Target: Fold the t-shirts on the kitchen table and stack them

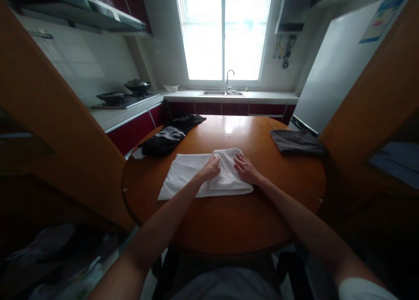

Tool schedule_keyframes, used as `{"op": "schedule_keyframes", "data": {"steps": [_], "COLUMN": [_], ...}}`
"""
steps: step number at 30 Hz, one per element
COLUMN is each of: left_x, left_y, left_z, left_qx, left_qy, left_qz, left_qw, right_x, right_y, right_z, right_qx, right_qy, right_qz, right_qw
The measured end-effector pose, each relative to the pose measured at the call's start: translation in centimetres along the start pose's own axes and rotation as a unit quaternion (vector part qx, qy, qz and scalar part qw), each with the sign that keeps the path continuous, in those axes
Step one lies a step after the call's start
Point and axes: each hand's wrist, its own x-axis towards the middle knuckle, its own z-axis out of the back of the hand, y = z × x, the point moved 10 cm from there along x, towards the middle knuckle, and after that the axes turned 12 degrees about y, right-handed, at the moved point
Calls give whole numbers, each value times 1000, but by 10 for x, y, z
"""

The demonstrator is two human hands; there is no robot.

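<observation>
Bare forearms (163,225) reach up from the lower corners of the frame over a glossy wooden table (242,225). At centre left lies a black garment (166,136) with a pale print. Mid-frame is a white cloth (185,171), its right part doubled over. To my mind the fold goes best if the upper layer's left edge is drawn straight and squared while a flat palm smooths wrinkles without dragging what lies beneath. The cloth sits under both hands, its flatter stretch running out past the left hand (211,169), which seems to pinch the folded edge, though the fingertips are partly hidden. The right hand (246,170) grips nothing, resting palm down on the doubled part. Farther right lies a dark grey cloth (296,142), apart from both.
</observation>
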Motion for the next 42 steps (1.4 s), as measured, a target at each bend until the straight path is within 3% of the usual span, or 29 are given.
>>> {"op": "schedule_keyframes", "data": {"steps": [6, 12, 17, 22, 30, 37, 42], "left_x": [-13, -39, -68, -88, -98, -114, -126], "left_y": [-5, -21, 13, 55, 48, 58, 71], "left_z": [17, 76, 120, 119, 116, 162, 175], "left_qx": [52, 60, 57, 14, 13, -29, -14], "left_qy": [-21, -49, -55, -54, -74, -115, -79], "left_qz": [24, 10, 69, 120, 89, 130, 150], "left_qw": [998, 997, 994, 991, 993, 984, 985], "right_x": [1, 2, -4, -9, -12, -17, -20], "right_y": [-2, 6, 36, 62, 63, 72, 76], "right_z": [-3, 1, -11, -31, -35, -32, -36], "right_qx": [15, 73, 52, 9, -9, -10, -29], "right_qy": [-3, -56, -25, 25, 32, 41, 65], "right_qz": [1, 68, 113, 136, 132, 149, 156], "right_qw": [1000, 993, 992, 990, 991, 988, 985]}}
